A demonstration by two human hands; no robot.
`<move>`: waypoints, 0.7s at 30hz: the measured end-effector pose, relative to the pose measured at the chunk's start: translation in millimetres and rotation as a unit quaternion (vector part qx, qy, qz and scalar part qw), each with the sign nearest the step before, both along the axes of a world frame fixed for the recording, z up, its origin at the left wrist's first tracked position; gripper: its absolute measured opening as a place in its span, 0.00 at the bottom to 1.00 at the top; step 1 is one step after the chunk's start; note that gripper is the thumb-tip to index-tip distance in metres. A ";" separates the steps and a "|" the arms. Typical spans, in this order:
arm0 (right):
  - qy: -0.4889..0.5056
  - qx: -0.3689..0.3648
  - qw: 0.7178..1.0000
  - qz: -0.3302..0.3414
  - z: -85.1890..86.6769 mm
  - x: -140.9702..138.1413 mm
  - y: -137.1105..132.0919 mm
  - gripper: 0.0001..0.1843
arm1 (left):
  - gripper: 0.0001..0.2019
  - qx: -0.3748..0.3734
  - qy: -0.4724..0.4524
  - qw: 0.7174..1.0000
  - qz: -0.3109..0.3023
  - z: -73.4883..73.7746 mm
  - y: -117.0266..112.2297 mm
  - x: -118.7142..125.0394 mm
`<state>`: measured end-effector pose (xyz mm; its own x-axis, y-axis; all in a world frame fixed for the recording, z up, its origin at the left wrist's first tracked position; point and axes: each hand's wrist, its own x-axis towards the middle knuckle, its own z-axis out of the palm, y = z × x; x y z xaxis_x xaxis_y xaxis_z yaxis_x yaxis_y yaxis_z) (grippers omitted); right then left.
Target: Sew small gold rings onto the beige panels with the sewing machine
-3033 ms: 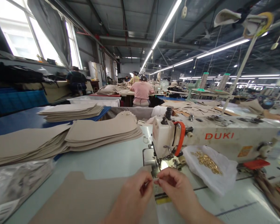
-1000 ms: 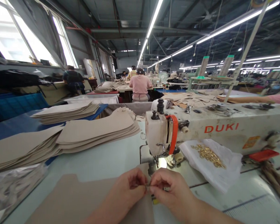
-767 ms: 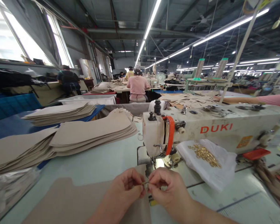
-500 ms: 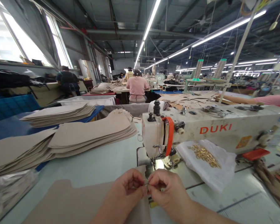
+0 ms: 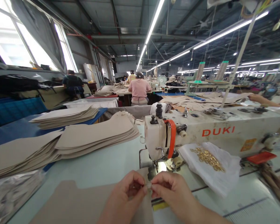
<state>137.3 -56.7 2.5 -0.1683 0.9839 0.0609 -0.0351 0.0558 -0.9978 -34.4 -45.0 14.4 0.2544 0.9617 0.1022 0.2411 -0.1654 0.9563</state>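
My left hand (image 5: 128,194) and my right hand (image 5: 171,193) meet fingertip to fingertip just in front of the sewing machine (image 5: 186,130). Both are closed in a pinch. Between them is a small, thin, pale piece, too small to name and mostly hidden by the fingers. Beneath my left hand a beige fabric panel (image 5: 84,199) lies flat, its narrow end reaching toward the needle area. Right of the needle, a white plastic bag (image 5: 220,183) carries a heap of gold metal rings (image 5: 208,158).
Stacks of beige panels (image 5: 95,133) lie to the left, beside a clear plastic bag (image 5: 16,194). Thread cones (image 5: 199,72) stand behind the machine. A co-worker's arm (image 5: 263,99) reaches in at the right; a person in pink (image 5: 139,88) sits ahead.
The view has shifted slightly, so the scene sits a little lower and to the right. My hands remain pinched together. The co-worker's arm at the right has drawn back toward the edge.
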 end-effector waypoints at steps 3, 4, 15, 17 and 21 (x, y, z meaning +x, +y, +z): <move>-0.051 0.031 0.998 -0.006 2.6 0.9 -1.8 0.05 | 0.05 -0.002 0.010 1.000 -0.002 1.2 -0.4 0.0; -0.069 0.041 0.997 -0.007 3.4 1.3 -2.4 0.05 | 0.05 -0.003 0.013 1.000 -0.002 1.6 -0.7 -0.1; -0.164 0.073 0.984 0.002 9.2 2.6 -4.2 0.07 | 0.02 0.035 0.085 0.994 -0.056 10.4 1.1 -2.0; -0.162 0.065 0.985 0.002 7.5 3.4 -3.3 0.07 | 0.05 0.059 0.141 0.986 -0.066 16.2 3.8 -6.5; -0.134 0.017 0.991 0.006 2.9 5.9 -0.8 0.06 | 0.13 0.166 0.283 0.944 -0.025 14.3 8.4 -19.9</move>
